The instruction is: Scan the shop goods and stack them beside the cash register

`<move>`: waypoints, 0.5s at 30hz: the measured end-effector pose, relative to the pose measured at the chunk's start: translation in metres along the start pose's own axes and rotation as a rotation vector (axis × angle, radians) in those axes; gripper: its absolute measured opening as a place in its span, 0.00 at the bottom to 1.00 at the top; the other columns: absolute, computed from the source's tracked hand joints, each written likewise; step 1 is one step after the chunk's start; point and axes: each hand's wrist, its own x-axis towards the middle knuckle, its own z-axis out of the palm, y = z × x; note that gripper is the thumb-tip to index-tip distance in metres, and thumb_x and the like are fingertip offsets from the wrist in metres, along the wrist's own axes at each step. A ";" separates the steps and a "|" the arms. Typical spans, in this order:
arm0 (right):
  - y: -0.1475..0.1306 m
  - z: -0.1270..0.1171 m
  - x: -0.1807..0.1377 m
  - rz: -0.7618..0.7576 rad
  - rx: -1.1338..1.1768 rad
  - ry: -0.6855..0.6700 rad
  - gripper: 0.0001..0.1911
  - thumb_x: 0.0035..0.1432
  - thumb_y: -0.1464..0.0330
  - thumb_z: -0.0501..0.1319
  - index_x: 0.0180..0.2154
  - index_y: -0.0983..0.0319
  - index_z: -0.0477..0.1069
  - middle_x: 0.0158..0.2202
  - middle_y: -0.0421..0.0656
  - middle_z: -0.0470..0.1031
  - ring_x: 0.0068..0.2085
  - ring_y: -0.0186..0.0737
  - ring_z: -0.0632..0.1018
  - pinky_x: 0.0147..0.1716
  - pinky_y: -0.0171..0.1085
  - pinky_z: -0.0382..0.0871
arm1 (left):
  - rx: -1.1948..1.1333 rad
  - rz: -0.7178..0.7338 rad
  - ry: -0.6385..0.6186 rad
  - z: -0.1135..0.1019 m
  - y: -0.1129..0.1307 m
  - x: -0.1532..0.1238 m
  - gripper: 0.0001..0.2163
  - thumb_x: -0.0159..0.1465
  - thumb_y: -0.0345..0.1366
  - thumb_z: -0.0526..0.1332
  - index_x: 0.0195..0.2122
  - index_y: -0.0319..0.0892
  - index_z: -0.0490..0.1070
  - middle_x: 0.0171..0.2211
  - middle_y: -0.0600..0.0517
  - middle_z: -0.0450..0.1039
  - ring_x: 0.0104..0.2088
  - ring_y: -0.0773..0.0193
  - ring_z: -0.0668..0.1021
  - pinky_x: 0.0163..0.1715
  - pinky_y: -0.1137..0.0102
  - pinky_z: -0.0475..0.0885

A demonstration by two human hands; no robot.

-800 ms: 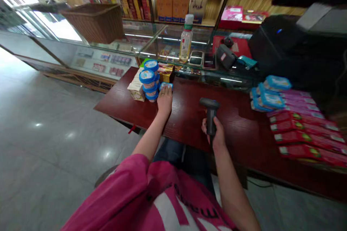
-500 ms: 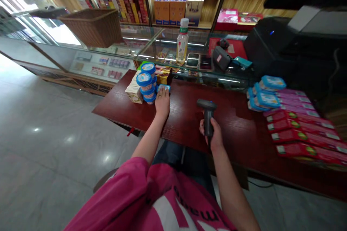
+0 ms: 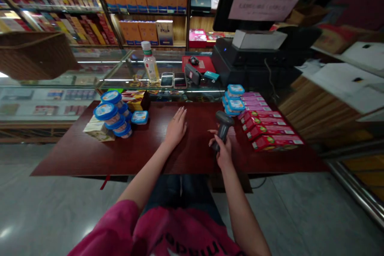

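Left hand (image 3: 176,128) off blue-lidded tub (image 3: 140,117), now to its right.

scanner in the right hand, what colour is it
The scanner in the right hand is dark grey, showing best in the head view.

The head camera looks forward and down over the table (image 3: 196,152).

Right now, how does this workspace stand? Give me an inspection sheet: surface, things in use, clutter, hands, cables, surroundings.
Surface: dark red wooden table, shiny.
Things in use: scanner; blue-lidded tubs stacked at left; red boxes at right.
Clutter: bottle and phone on the glass counter behind.
Hands: left hand open, palm down, contact below unclear; right hand holds the scanner.
Cables: thin cord by the black machine.
Surroundings: stocked shelves beyond.
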 end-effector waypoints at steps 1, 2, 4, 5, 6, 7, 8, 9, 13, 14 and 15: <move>-0.003 -0.008 0.002 -0.017 -0.010 0.035 0.23 0.54 0.63 0.71 0.51 0.58 0.70 0.44 0.42 0.82 0.23 0.30 0.74 0.26 0.34 0.69 | -0.034 0.036 -0.024 0.012 0.015 0.015 0.29 0.70 0.30 0.54 0.73 0.37 0.56 0.74 0.40 0.56 0.75 0.53 0.59 0.73 0.55 0.61; -0.005 -0.015 0.004 -0.036 -0.019 0.075 0.25 0.54 0.64 0.72 0.52 0.58 0.70 0.45 0.42 0.82 0.23 0.30 0.74 0.26 0.34 0.69 | -0.067 0.075 -0.050 0.024 0.029 0.030 0.29 0.71 0.30 0.55 0.73 0.37 0.55 0.74 0.40 0.55 0.75 0.54 0.59 0.73 0.56 0.61; -0.007 -0.025 0.004 -0.081 -0.024 0.181 0.26 0.53 0.64 0.72 0.52 0.59 0.69 0.45 0.42 0.82 0.22 0.29 0.73 0.25 0.33 0.68 | -0.113 0.151 -0.103 0.046 0.059 0.060 0.31 0.71 0.32 0.56 0.74 0.38 0.53 0.75 0.39 0.54 0.75 0.54 0.59 0.72 0.58 0.61; -0.006 -0.028 0.004 -0.107 -0.020 0.246 0.25 0.53 0.64 0.71 0.52 0.59 0.69 0.44 0.42 0.82 0.22 0.28 0.72 0.24 0.33 0.67 | -0.120 0.186 -0.135 0.057 0.073 0.075 0.31 0.71 0.33 0.57 0.74 0.38 0.52 0.75 0.39 0.54 0.75 0.54 0.59 0.72 0.58 0.62; -0.005 -0.029 0.003 -0.131 -0.014 0.313 0.25 0.54 0.64 0.71 0.51 0.59 0.69 0.42 0.41 0.82 0.21 0.28 0.71 0.23 0.32 0.66 | -0.117 0.217 -0.168 0.067 0.085 0.089 0.32 0.70 0.34 0.59 0.74 0.39 0.52 0.75 0.38 0.53 0.75 0.53 0.59 0.71 0.57 0.63; -0.003 -0.030 0.003 -0.147 -0.011 0.372 0.24 0.54 0.63 0.70 0.51 0.59 0.68 0.41 0.40 0.81 0.21 0.28 0.70 0.23 0.32 0.66 | -0.107 0.242 -0.200 0.077 0.097 0.101 0.32 0.70 0.34 0.60 0.74 0.39 0.53 0.75 0.38 0.54 0.74 0.52 0.60 0.71 0.57 0.64; -0.001 -0.030 0.003 -0.158 -0.011 0.421 0.23 0.54 0.63 0.70 0.50 0.59 0.68 0.39 0.40 0.81 0.21 0.29 0.69 0.22 0.33 0.65 | -0.090 0.261 -0.229 0.086 0.107 0.112 0.33 0.69 0.35 0.62 0.74 0.39 0.55 0.75 0.37 0.54 0.74 0.51 0.61 0.70 0.56 0.65; 0.001 -0.030 0.003 -0.163 -0.013 0.454 0.23 0.54 0.63 0.69 0.50 0.59 0.68 0.39 0.39 0.81 0.21 0.29 0.69 0.22 0.33 0.65 | -0.070 0.274 -0.255 0.095 0.116 0.122 0.33 0.69 0.35 0.63 0.73 0.39 0.56 0.74 0.37 0.55 0.74 0.49 0.61 0.70 0.55 0.65; 0.003 -0.029 0.003 -0.165 -0.034 0.482 0.22 0.55 0.62 0.67 0.50 0.59 0.67 0.39 0.41 0.80 0.21 0.32 0.69 0.23 0.35 0.66 | -0.036 0.264 -0.304 0.121 0.134 0.146 0.28 0.68 0.31 0.65 0.69 0.43 0.66 0.72 0.41 0.61 0.74 0.48 0.61 0.68 0.54 0.66; 0.003 -0.029 0.003 -0.162 -0.038 0.476 0.22 0.55 0.62 0.67 0.50 0.58 0.67 0.39 0.41 0.80 0.22 0.32 0.69 0.23 0.35 0.66 | -0.051 0.247 -0.299 0.125 0.136 0.149 0.26 0.68 0.29 0.64 0.67 0.45 0.68 0.71 0.42 0.63 0.74 0.49 0.62 0.68 0.55 0.66; 0.002 -0.029 0.003 -0.158 -0.042 0.470 0.23 0.55 0.62 0.67 0.51 0.58 0.67 0.39 0.42 0.79 0.22 0.33 0.69 0.22 0.36 0.66 | -0.080 0.227 -0.288 0.127 0.136 0.151 0.24 0.69 0.28 0.63 0.65 0.46 0.70 0.70 0.44 0.66 0.73 0.51 0.63 0.69 0.56 0.66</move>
